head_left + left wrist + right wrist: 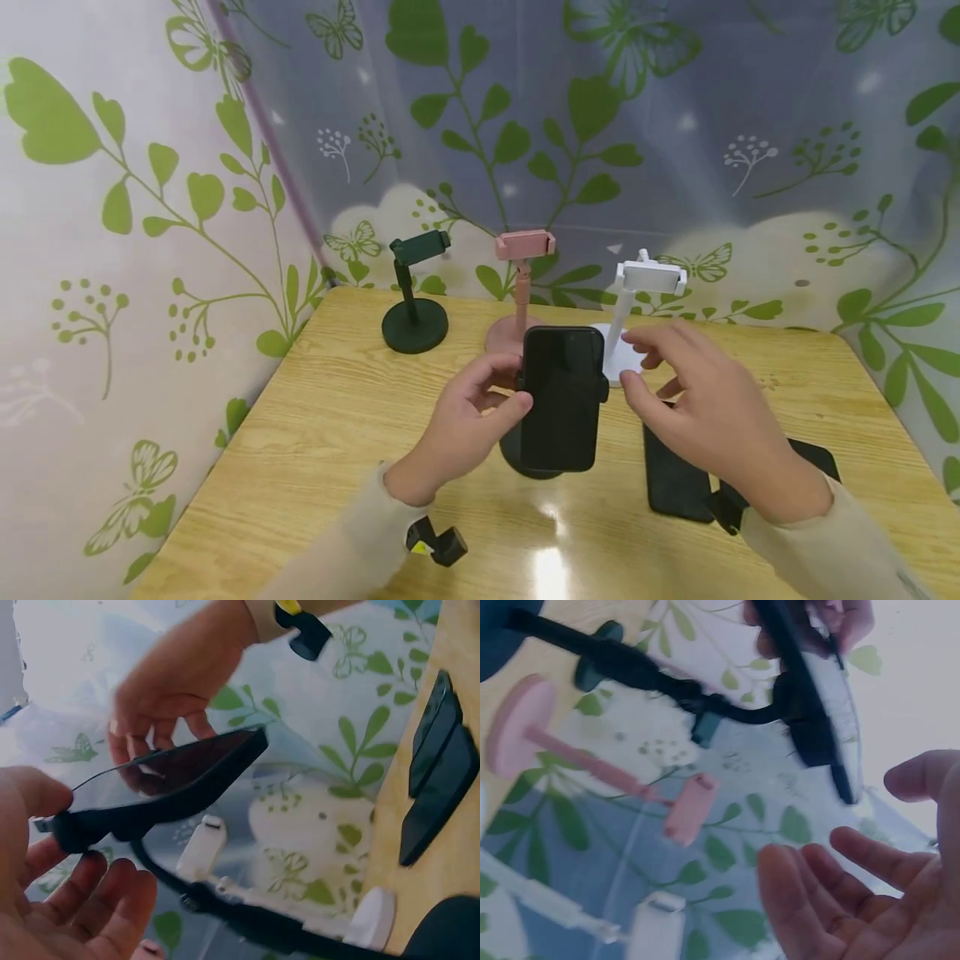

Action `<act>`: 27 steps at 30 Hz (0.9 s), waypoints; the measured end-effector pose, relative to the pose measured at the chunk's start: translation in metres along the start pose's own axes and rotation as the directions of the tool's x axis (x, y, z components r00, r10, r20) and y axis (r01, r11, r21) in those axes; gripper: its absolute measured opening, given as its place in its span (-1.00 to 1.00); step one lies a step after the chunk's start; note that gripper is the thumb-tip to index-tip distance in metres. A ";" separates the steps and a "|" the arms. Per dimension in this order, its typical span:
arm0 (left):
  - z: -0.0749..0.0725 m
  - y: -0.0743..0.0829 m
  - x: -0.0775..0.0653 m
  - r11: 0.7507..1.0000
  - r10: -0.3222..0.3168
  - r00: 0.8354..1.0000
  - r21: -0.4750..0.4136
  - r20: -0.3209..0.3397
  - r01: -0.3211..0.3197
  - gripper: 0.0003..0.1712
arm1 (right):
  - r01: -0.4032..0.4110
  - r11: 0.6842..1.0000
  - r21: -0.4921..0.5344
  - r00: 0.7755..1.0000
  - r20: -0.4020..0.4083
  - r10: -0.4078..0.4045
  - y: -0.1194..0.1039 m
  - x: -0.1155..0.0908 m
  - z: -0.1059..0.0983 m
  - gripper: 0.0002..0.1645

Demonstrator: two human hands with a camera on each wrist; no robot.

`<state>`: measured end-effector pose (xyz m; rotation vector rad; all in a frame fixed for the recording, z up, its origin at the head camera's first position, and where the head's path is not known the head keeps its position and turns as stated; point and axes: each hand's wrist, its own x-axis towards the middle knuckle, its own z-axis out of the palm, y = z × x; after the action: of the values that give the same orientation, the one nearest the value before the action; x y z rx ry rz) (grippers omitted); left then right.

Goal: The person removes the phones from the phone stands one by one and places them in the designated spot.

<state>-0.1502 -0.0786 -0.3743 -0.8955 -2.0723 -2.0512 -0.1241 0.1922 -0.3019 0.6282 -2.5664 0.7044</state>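
A black smartphone (562, 400) sits upright in the clamp of a black phone stand (262, 924), its dark screen towards me. My left hand (468, 417) pinches the clamp's left end between thumb and fingers, as the left wrist view shows close up. On the other side, my right hand (705, 400) hovers near the phone's right edge with loosely bent fingers. A gap shows between those fingers (780, 881) and the phone in the right wrist view. The phone hides most of the stand's post and part of its round base (513, 454) in the head view.
Behind stand a dark green phone stand (416, 325), a pink one (522, 292) and a white one (621, 325), all with clamps holding nothing. Two dark flat slabs, one (675, 479) partly under my right hand, lie on the wooden table (337, 433). Patterned curtains enclose the table.
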 end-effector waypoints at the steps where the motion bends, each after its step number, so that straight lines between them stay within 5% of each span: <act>1: -0.003 0.001 0.001 0.999 0.004 1.000 0.038 0.015 -0.005 -0.65 | 0.009 1.000 -0.004 1.000 0.008 -0.009 -0.005 0.004 -0.001 -0.60; 4: -0.010 0.005 0.004 0.990 -0.001 0.999 0.140 0.040 -0.005 -0.65 | 0.045 0.999 -0.019 0.999 0.029 -0.045 -0.018 0.015 -0.003 -0.58; 11: -0.015 0.014 0.010 0.977 -0.018 0.995 0.215 0.096 -0.003 -0.64 | 0.101 0.988 -0.116 0.992 0.081 -0.092 -0.040 0.040 -0.005 -0.54; 19: -0.011 0.012 0.016 0.991 -0.070 0.990 0.121 0.127 0.054 -0.60 | 0.046 0.980 -0.194 0.969 0.248 0.004 -0.045 0.063 -0.006 -0.37; 27: -0.007 0.006 0.024 0.995 -0.073 0.989 0.077 0.126 0.063 -0.57 | 0.120 0.947 -0.297 0.955 0.294 -0.029 -0.051 0.080 0.002 -0.48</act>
<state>-0.1691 -0.0774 -0.3576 -0.9826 -2.2576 -1.9842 -0.1637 0.1266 -0.2451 0.7618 -2.8152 0.1794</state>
